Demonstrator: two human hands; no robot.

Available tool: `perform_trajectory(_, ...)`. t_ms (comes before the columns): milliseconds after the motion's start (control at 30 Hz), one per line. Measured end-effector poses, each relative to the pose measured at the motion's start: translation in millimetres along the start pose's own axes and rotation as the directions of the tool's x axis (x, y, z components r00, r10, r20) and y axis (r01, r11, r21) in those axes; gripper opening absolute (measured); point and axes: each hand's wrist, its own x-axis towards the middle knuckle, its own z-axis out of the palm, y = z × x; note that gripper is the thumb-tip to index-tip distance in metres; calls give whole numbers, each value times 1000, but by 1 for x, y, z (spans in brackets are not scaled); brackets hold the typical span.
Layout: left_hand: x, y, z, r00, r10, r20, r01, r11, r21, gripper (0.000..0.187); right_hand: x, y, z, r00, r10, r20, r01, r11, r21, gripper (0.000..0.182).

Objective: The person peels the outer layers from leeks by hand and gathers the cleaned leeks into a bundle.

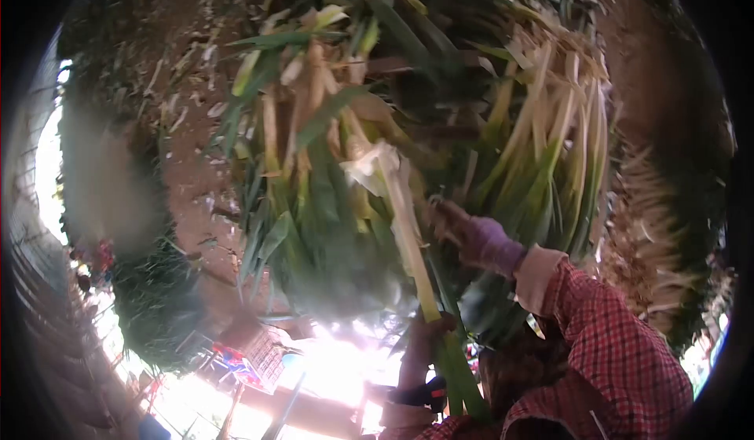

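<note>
My left hand (428, 336), with a dark band at its wrist, is closed around the green part of a leek (408, 228). The leek slants up and away, its pale base and loose whitish skin at the far end and its green leaves hanging below my grip. Just right of the stalk is my right hand (471, 234), in a purple covering that leaves the fingertips bare. Its fingers are blurred, and whether they touch the leek cannot be made out. A bundle of leeks (314, 181) lies beyond my left hand, and another pile of leeks (558, 133) beyond my right.
Bare brown soil (196, 181) strewn with peelings shows at the left. More leeks (652, 220) lie in a row at the far right, and a green heap (157, 306) lies at the left. A crate-like basket (265, 353) stands near the bright glare at the bottom.
</note>
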Motion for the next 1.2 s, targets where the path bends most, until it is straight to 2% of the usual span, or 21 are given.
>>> perform_trajectory(67,-3,10,9,993,115,-14,-111,979,172,46,17,-5,-31,922,240,305,-301,938,172,75)
perform_trajectory(133,-10,14,15,982,186,0,-186,980,-70,57,4,-26,-67,824,262,502,-395,901,180,76)
perform_trajectory(200,-31,45,40,965,261,-22,-250,942,224,67,-42,6,-49,922,165,349,-369,644,670,77)
perform_trajectory(267,-27,55,58,901,431,43,-412,822,393,75,-91,65,-62,954,301,11,-165,492,855,77)
perform_trajectory(333,-4,67,86,784,595,179,-608,677,415,76,-144,95,-124,930,301,-210,-85,733,675,73)
perform_trajectory(367,8,81,107,743,619,256,-662,622,418,74,-174,111,-127,837,537,-103,-250,544,801,64)
perform_trajectory(400,42,78,131,678,674,294,-724,540,430,71,-213,138,-136,942,293,-163,-229,917,326,65)
perform_trajectory(433,90,67,156,608,720,336,-777,451,439,69,-234,139,-143,941,310,-138,-275,934,228,64)
perform_trajectory(467,138,54,187,633,698,335,-726,385,569,78,-250,136,-148,928,359,-102,-334,920,205,63)
perform_trajectory(533,188,26,202,629,704,328,-627,211,750,81,-256,106,-147,819,574,19,-495,689,530,62)
perform_trajectory(600,202,8,209,537,765,355,-560,8,828,71,-246,71,-147,798,598,72,-503,596,626,60)
perform_trajectory(633,168,37,193,640,660,393,-571,68,818,62,-238,54,-144,804,588,89,-495,579,648,60)
perform_trajectory(733,143,117,54,350,902,252,-448,-75,891,53,-213,16,-137,832,540,125,-456,539,708,58)
perform_trajectory(800,159,150,-75,146,986,-84,-154,107,982,53,-192,-4,-127,854,502,133,-413,501,760,57)
perform_trajectory(867,172,182,-180,174,926,-334,113,318,941,53,-168,-17,-114,868,468,166,-361,366,858,56)
perform_trajectory(933,191,202,-233,370,812,-451,236,387,891,53,-149,-9,-96,812,511,282,-312,-29,950,53)
perform_trajectory(967,198,211,-242,464,755,-463,236,399,886,53,-147,1,-85,766,490,416,-279,-329,902,55)
perform_trajectory(1000,202,219,-245,554,687,-470,233,414,880,54,-145,-7,-89,809,474,348,-388,-14,921,59)
perform_trajectory(1067,198,220,-245,641,634,-433,136,462,877,55,-143,-22,-96,878,433,205,-456,625,634,67)
perform_trajectory(1100,190,213,-242,652,644,-401,57,485,872,55,-136,-27,-97,916,379,129,-382,732,564,70)
perform_trajectory(1200,156,182,-192,631,709,-315,-169,522,836,64,-116,-51,-108,933,279,226,-358,778,517,83)
